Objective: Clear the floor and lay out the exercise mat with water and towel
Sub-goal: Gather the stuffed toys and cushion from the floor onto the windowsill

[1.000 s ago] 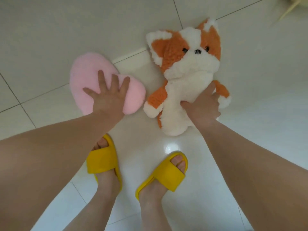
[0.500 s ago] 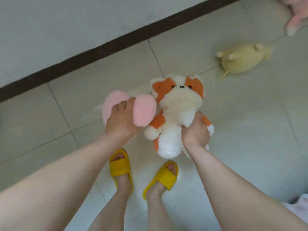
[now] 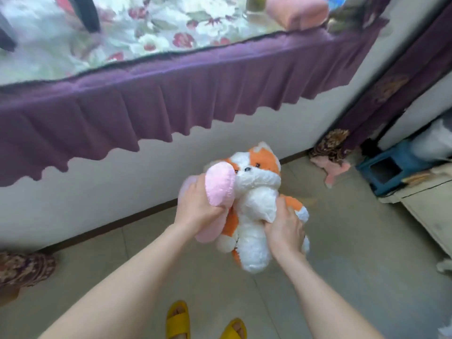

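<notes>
Head | left hand (image 3: 195, 206) clamps pink plush cushion (image 3: 218, 189) | right hand (image 3: 285, 228) clamps orange-and-white plush dog (image 3: 254, 204) | both lifted off floor (image 3: 354, 241), likely bound for floral bed (image 3: 146, 28)

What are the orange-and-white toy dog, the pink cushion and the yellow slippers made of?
The toy dog: shaggy plush, likely stuffed; its belly bunches under the right hand. The pink cushion: short smooth plush, dented by the left hand. The yellow slippers: probably matte moulded foam or rubber.
</notes>
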